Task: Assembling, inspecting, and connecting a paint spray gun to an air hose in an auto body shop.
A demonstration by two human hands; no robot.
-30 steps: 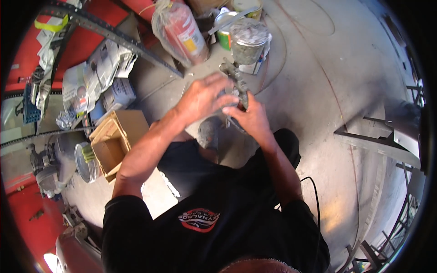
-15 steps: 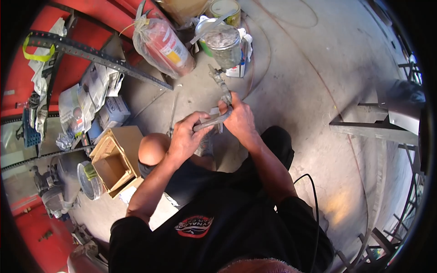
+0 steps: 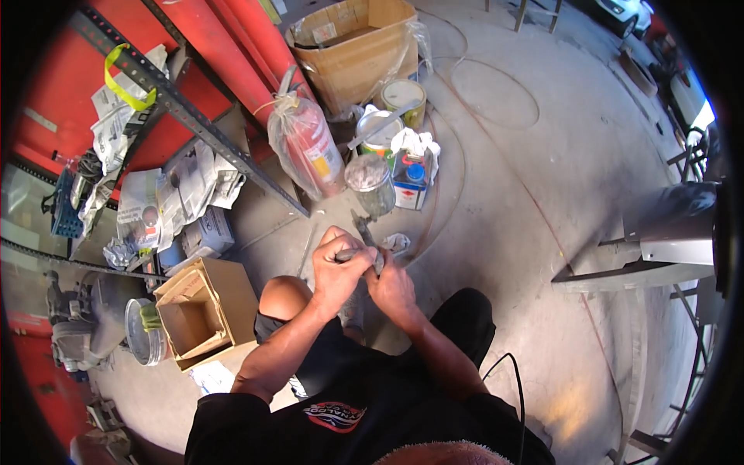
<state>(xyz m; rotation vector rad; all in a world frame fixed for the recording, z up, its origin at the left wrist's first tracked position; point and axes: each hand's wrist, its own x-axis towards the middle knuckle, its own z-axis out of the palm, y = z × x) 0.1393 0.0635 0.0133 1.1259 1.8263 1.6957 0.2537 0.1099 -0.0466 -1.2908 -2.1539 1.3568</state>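
Head view — spray gun [image 3: 363,228] between left grip [image 3: 336,271] and right grip [image 3: 393,291]

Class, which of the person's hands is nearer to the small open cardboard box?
Left. The left hand is to the right of the small cardboard box, past the bare knee; the right hand is farther right, beyond the left one.

Held tool [image 3: 362,225] is showing dull metal. At eleven o'clock, crinkled plastic bag [image 3: 293,147] is covering red extinguisher [image 3: 322,147]. At eight o'clock, carton [image 3: 234,294] is showing matt cardboard.
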